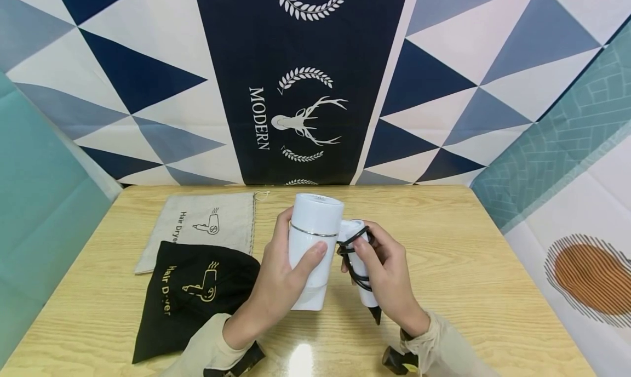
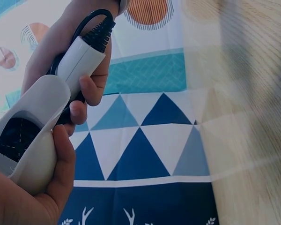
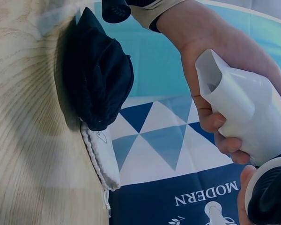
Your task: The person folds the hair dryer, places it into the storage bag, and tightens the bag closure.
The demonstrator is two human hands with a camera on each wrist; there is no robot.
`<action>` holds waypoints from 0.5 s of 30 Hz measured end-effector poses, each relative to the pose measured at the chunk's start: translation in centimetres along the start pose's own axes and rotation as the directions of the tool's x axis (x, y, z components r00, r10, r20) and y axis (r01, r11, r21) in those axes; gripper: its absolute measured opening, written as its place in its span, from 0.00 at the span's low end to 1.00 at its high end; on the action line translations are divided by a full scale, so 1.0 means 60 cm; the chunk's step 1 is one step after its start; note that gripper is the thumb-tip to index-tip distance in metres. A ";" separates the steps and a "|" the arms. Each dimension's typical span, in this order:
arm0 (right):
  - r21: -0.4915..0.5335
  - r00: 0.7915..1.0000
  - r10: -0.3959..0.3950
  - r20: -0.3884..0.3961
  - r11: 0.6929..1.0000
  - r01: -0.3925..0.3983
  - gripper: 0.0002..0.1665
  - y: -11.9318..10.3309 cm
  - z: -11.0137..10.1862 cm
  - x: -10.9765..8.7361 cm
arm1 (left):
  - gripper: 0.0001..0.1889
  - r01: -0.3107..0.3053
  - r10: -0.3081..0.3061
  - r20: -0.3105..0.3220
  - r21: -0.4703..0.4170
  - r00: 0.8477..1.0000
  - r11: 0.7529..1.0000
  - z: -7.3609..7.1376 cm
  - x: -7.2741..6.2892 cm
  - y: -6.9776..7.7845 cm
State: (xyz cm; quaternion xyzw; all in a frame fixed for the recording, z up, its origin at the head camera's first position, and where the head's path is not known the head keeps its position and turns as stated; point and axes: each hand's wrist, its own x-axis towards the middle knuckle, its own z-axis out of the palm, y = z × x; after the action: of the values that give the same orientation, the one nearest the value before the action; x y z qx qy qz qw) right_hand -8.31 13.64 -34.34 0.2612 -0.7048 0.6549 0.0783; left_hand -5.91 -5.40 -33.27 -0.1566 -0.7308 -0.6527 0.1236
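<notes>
A white hair dryer (image 1: 316, 251) is held upright over the table by my left hand (image 1: 281, 275), fingers round its body and thumb across the front. Its flat, hollow nozzle end (image 3: 208, 75) shows in the right wrist view. My right hand (image 1: 391, 273) grips the white handle (image 1: 362, 267), which stands close beside the body. Several turns of black cord (image 1: 351, 249) wrap that handle, under my right thumb. The ribbed black cord sleeve (image 2: 98, 35) sticks out of the handle's end in the left wrist view.
A black drawstring pouch (image 1: 197, 295) printed with "Hair Dryer" lies on the wooden table (image 1: 458, 245) left of my left forearm. Behind it lies a light grey pouch (image 1: 217, 223) with the same print. Patterned cloth (image 1: 434, 86) hangs behind and at the sides.
</notes>
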 end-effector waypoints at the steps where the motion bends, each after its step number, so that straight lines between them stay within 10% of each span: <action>1: -0.001 1.000 0.003 -0.005 1.000 -0.003 0.12 0.000 0.000 0.000 | 0.29 -0.001 0.001 -0.002 0.000 1.000 1.000 0.000 0.000 0.000; 15: 0.037 1.000 -0.015 -0.028 0.999 0.016 0.12 0.005 0.004 -0.003 | 0.29 -0.009 0.009 -0.018 0.013 1.000 1.000 0.005 -0.003 -0.003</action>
State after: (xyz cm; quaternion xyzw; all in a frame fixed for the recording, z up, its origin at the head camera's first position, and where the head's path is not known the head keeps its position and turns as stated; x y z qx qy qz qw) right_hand -8.25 13.46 -34.72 0.2591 -0.6894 0.6707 0.0881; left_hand -5.83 -5.15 -33.53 -0.1530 -0.7333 -0.6487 0.1342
